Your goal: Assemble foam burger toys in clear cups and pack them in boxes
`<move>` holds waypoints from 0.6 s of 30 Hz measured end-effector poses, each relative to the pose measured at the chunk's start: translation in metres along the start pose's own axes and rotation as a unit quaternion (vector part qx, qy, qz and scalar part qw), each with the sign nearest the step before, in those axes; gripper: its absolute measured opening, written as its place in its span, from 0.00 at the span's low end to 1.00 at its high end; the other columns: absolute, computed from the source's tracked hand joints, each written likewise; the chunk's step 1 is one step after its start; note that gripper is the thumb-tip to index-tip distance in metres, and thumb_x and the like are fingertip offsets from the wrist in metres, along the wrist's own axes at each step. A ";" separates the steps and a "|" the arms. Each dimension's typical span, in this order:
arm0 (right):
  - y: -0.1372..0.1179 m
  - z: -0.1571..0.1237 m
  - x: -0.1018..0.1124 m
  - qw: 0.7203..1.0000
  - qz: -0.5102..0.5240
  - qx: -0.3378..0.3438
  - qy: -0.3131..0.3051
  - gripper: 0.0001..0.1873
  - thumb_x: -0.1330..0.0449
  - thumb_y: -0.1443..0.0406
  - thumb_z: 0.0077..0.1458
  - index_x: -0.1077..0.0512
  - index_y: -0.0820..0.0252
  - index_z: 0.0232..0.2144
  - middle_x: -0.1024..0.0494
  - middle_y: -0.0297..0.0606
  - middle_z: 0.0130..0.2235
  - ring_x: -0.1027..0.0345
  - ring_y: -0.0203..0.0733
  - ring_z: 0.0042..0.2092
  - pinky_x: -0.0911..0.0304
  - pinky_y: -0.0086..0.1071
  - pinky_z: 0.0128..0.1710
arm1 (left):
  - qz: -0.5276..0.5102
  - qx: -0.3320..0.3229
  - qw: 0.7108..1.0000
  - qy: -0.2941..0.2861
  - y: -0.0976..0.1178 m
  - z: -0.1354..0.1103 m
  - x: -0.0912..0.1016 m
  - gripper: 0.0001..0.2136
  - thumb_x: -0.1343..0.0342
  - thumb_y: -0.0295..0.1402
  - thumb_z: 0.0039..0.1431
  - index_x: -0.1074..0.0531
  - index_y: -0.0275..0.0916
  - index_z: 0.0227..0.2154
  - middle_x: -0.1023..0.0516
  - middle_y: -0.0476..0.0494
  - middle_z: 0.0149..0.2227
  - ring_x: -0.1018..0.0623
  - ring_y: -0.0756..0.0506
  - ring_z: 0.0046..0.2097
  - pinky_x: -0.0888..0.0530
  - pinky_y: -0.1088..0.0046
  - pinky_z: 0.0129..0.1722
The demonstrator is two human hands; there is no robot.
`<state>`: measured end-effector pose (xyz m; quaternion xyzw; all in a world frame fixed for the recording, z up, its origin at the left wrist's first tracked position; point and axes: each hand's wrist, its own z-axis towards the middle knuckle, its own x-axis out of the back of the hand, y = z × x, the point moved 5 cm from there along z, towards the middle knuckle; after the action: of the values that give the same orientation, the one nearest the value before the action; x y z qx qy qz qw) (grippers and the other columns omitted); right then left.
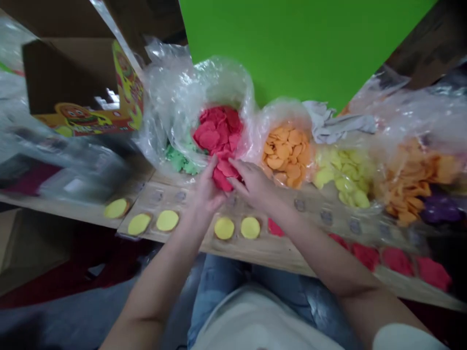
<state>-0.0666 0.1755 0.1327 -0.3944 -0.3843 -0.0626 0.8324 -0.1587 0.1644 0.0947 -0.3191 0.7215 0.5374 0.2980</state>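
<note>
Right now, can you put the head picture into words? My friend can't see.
A person's left hand and right hand hold red pieces near a plastic bag of more. Orange pieces sit bagged to the right; yellow discs lie along the table edge.

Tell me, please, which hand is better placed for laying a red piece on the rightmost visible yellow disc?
Probably the right hand: it is nearer to that yellow disc. The left hand also holds the red pieces, but sits farther left.

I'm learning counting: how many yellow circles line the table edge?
5: three yellow circles left of the left forearm, two between it and the right forearm. They may hide more.
</note>
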 end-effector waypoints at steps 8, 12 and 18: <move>0.038 -0.138 0.015 0.861 0.341 -0.339 0.165 0.18 0.48 0.53 0.54 0.29 0.60 0.37 0.25 0.35 0.33 0.31 0.38 0.35 0.36 0.31 0.34 | 0.005 0.209 0.977 0.051 -0.092 -0.104 0.028 0.12 0.45 0.30 0.52 0.31 0.32 0.40 0.24 0.39 0.34 0.24 0.50 0.29 0.26 0.77 0.29; 0.052 -0.153 0.008 0.859 0.321 -0.368 0.155 0.18 0.45 0.56 0.50 0.30 0.60 0.40 0.25 0.35 0.36 0.32 0.37 0.36 0.37 0.30 0.35 | 0.048 0.197 0.974 0.098 -0.082 -0.132 0.052 0.14 0.46 0.33 0.52 0.31 0.31 0.41 0.25 0.41 0.28 0.27 0.52 0.25 0.31 0.81 0.21; 0.038 -0.137 -0.031 0.960 0.085 -0.256 -0.070 0.10 0.47 0.66 0.54 0.31 0.60 0.38 0.25 0.37 0.35 0.32 0.38 0.37 0.38 0.32 0.37 | 0.295 0.124 0.929 0.187 -0.068 -0.155 0.080 0.14 0.44 0.37 0.50 0.31 0.34 0.37 0.28 0.49 0.23 0.30 0.53 0.22 0.34 0.80 0.20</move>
<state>0.0089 0.0987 0.0342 -0.6292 -0.3776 -0.0601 0.6767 -0.1687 -0.0113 0.0308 -0.1476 0.8864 0.4383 0.0230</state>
